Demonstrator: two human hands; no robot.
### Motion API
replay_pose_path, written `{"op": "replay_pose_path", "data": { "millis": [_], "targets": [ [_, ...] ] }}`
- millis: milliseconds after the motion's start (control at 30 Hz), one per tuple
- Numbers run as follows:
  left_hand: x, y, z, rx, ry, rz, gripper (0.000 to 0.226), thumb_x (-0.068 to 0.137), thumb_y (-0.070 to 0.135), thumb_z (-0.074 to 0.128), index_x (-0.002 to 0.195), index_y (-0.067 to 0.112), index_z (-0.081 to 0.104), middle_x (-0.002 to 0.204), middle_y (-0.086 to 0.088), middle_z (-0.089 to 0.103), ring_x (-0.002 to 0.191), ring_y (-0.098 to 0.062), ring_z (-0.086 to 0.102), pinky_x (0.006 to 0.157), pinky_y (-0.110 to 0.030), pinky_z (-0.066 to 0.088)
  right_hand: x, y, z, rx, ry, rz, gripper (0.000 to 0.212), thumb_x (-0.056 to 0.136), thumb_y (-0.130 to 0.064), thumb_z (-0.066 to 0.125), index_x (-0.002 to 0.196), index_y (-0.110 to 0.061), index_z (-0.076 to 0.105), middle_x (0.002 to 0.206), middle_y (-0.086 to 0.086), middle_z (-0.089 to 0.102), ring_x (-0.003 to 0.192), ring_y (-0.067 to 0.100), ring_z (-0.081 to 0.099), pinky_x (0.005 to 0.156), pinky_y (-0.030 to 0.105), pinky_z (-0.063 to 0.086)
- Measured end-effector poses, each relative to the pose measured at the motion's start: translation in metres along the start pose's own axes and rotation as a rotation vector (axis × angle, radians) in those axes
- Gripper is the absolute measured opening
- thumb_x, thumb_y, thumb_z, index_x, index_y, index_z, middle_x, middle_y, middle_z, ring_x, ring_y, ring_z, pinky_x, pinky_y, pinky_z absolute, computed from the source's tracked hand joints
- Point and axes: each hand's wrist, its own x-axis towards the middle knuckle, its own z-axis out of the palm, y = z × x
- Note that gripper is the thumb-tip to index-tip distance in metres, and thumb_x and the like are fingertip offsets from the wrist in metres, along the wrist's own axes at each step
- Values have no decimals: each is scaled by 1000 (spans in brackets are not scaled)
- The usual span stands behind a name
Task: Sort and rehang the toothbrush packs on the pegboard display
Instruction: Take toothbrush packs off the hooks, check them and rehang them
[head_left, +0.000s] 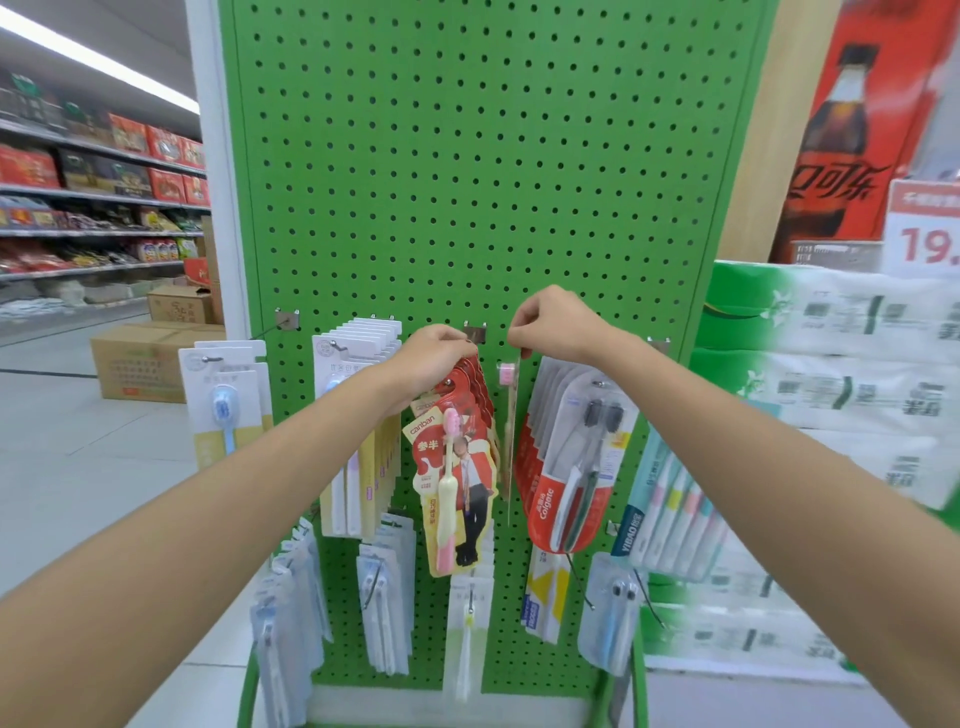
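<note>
A green pegboard carries hooks with toothbrush packs on its lower half. My left hand grips the top of a bunch of red and cream packs holding pink brushes, just below a metal hook bracket. My right hand pinches the top of one thin pack, seen edge-on, with a pink brush head, right of that bracket. The single pack hangs apart from the bunch.
White packs hang left of my left hand, red Colgate packs right of my right hand, more packs in a lower row. An empty hook sits at the left. Tissue stacks stand right, cardboard boxes on the floor left.
</note>
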Motion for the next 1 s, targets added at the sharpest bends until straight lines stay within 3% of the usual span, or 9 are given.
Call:
{"op": "replay_pose_path", "data": {
  "millis": [200, 267, 367, 467, 567, 700, 800, 900, 1000],
  "targets": [
    [-41, 14, 9, 157, 132, 204, 35, 95, 9, 56, 130, 16, 54, 119, 0, 57, 72, -21, 65, 57, -21, 47, -49, -18, -11, 3, 53, -71, 12, 86, -9, 58, 93, -12, 68, 74, 5, 64, 50, 10, 38, 45, 21, 33],
    [-56, 18, 15, 193, 219, 294, 34, 94, 4, 56, 126, 14, 58, 129, -2, 57, 96, -31, 65, 78, -33, 53, -64, -23, -13, 9, 87, -85, 11, 86, -8, 58, 92, -12, 67, 71, 2, 60, 52, 10, 39, 47, 21, 34],
    [-77, 18, 23, 160, 273, 369, 34, 92, 3, 54, 122, 15, 63, 126, 1, 61, 106, -15, 58, 100, -37, 49, -87, -29, -12, 10, 131, -97, 10, 86, -9, 61, 92, -14, 68, 77, 4, 68, 58, 14, 53, 54, 25, 46],
    [-98, 10, 31, 131, 239, 336, 33, 94, 6, 54, 124, 15, 60, 122, 2, 62, 111, -12, 56, 97, -28, 45, -110, -30, 0, 42, 129, -79, 12, 88, -10, 61, 94, -16, 70, 84, 6, 72, 71, 22, 65, 63, 34, 55],
    [-118, -10, 39, 118, 157, 267, 28, 98, 15, 54, 126, 16, 58, 116, 3, 61, 105, -12, 57, 83, -24, 47, -133, -28, 23, 83, 140, -69, 16, 91, -11, 60, 100, -13, 73, 81, 1, 70, 63, 11, 58, 52, 23, 45],
    [-137, -55, 46, 93, -2, 169, 20, 99, 24, 55, 118, 19, 59, 103, 3, 67, 97, -17, 64, 88, -36, 51, -169, -16, 69, 240, 165, -45, 16, 94, -12, 59, 102, -13, 73, 78, -9, 67, 67, 11, 64, 61, 26, 54],
    [-148, -103, 52, 52, -94, 93, 21, 97, 28, 60, 114, 17, 65, 108, -2, 69, 100, -17, 64, 85, -28, 50, -189, 2, 111, 351, 148, -9, 15, 95, -13, 58, 102, -13, 72, 80, -12, 67, 67, -4, 59, 62, 11, 44],
    [-161, -152, 65, -62, -181, -38, 24, 96, 33, 61, 111, 17, 69, 108, 0, 71, 101, -15, 66, 85, -29, 52, -205, 23, 150, 421, 125, 28, 15, 95, -12, 59, 103, -14, 72, 86, -13, 68, 73, -9, 59, 67, 7, 43],
    [-173, -189, 81, -154, -182, -137, 20, 96, 28, 62, 109, 14, 70, 100, 0, 74, 89, -9, 69, 70, -20, 54, -220, 41, 183, 486, 70, 64, 11, 94, -13, 62, 99, -18, 71, 87, -12, 69, 73, -11, 60, 67, 8, 45]
  ]
}}
